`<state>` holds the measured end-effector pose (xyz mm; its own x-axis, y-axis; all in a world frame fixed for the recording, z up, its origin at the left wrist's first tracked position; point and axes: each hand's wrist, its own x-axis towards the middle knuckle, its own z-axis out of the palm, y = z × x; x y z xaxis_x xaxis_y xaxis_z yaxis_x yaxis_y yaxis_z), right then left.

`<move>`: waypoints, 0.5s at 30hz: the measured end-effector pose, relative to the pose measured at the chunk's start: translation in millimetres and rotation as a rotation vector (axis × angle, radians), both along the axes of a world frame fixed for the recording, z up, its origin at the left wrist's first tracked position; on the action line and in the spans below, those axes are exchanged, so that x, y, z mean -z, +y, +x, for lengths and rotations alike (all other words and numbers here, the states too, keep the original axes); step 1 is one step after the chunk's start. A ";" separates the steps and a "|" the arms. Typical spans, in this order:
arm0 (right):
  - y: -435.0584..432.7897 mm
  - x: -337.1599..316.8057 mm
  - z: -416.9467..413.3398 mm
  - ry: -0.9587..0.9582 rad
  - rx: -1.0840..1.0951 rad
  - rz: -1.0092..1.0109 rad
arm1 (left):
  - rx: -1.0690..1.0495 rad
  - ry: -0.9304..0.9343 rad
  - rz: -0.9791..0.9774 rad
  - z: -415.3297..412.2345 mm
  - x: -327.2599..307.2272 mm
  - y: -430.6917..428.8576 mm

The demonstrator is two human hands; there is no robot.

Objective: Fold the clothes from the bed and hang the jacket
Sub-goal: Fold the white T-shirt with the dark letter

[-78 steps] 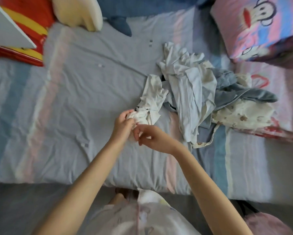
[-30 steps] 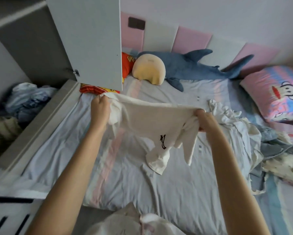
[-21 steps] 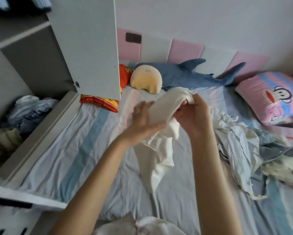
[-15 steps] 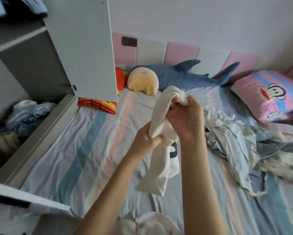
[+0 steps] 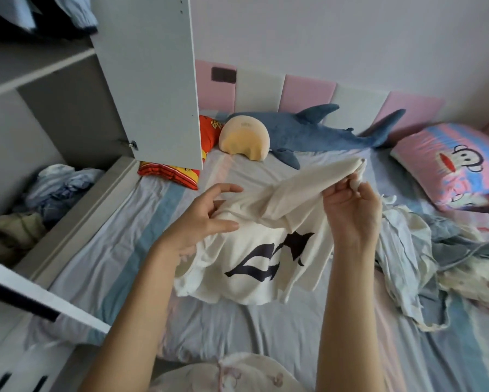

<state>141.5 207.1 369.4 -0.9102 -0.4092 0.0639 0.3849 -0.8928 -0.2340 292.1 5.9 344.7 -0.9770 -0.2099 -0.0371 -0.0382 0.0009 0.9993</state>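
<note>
Dim, soft daylight, perhaps from my right; shadows faint. The cream shirt looks sharp, while the wardrobe door bows and the edges smear.

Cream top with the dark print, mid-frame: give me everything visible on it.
The cream top looks like soft knit cotton, plain except for a dark navy graphic facing the camera. It is unfolded and twisted, held above the striped bed sheet, one end stretched up to the right, the rest hanging loose. The right hand pinches the raised end; the left hand holds a bunched part between thumb and fingers. Whether its lower edge touches the sheet cannot be told.
</note>
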 end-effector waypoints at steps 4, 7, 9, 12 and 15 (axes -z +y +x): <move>7.6 4.5 0.5 -0.055 0.019 0.004 | -0.339 0.021 0.067 -2.6 -9.2 -7.8; 5.5 9.5 0.3 -0.090 -0.007 0.004 | -0.533 0.106 0.181 -2.2 -15.5 -12.8; -0.8 7.3 2.2 -0.010 -0.063 0.119 | -0.534 0.178 0.187 -0.7 -22.2 -9.4; -11.8 -2.6 6.9 0.193 -0.051 0.558 | -0.562 0.237 0.137 -3.2 -31.6 3.7; -19.1 -14.5 21.4 0.654 0.091 1.036 | -0.586 0.283 0.018 -8.8 -39.2 18.7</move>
